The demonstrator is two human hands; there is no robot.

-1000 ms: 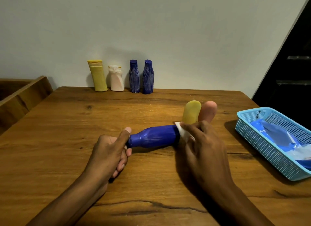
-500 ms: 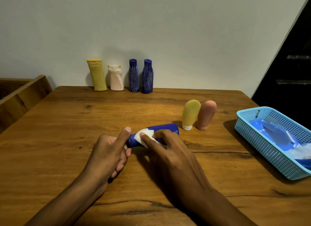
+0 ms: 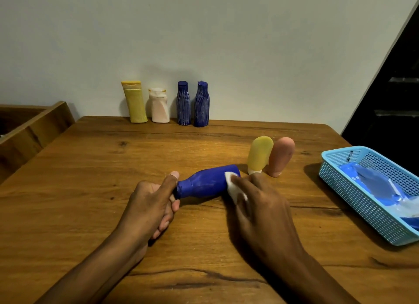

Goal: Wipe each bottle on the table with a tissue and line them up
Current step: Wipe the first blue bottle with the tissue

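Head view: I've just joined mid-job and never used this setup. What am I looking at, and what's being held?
There is no machine here. A camera worn on a person's head looks down at their two bare hands over a wooden table. The left hand grips the cap end of a blue bottle lying sideways. The right hand presses a white tissue against its base end. Four bottles stand in a row by the wall. A yellow tube and a pink tube stand on their caps mid-table. At the right, a blue basket holds a blue pack.
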